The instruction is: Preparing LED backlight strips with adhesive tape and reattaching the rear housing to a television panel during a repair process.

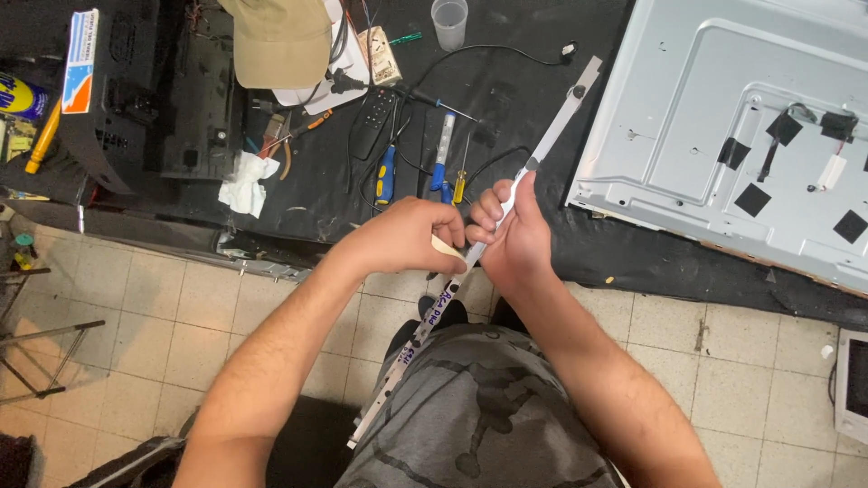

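I hold a long, thin white strip (559, 117) that runs slantwise from my lap up over the black mat (506, 81). My right hand (515, 237) grips the strip near its middle. My left hand (407, 237) pinches a small beige piece of tape (447, 248) against the strip, just below my right hand. The strip's lower part (407, 361) bears handwriting and rests over my grey shirt.
A large silver metal back panel (687, 126) lies on the mat at the right. Screwdrivers (387, 173), a remote, cables, a clear cup (449, 23), a beige cap (280, 41) and a crumpled tissue (244, 181) lie at the back. Below is tiled floor (136, 307).
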